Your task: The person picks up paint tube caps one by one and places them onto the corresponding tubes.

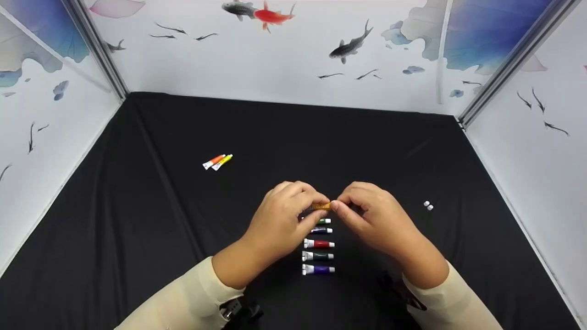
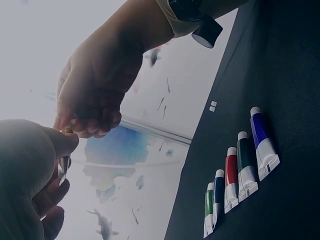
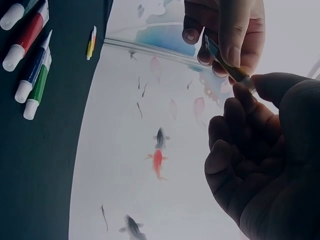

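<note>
Above the table, my left hand (image 1: 282, 217) pinches the body of an ochre-yellow paint tube (image 1: 322, 206) between thumb and fingers. Its cap end points toward my right hand (image 1: 380, 220), whose thumb and index finger pinch the white cap (image 3: 251, 85). Fingers cover much of the tube. Under and in front of the hands lies a row of capped paint tubes: green (image 1: 324, 221), dark blue (image 1: 322, 230), red (image 1: 322, 244), dark green (image 1: 321, 256) and purple (image 1: 322, 270). My left hand partly hides the green and dark blue ones in the head view.
An orange paint tube (image 1: 214, 162) and a yellow one (image 1: 223, 162) lie side by side at the left on the black cloth (image 1: 275, 137). Two small white caps (image 1: 428, 206) sit to the right. White panels (image 1: 284, 59) printed with fish border the table's back and sides.
</note>
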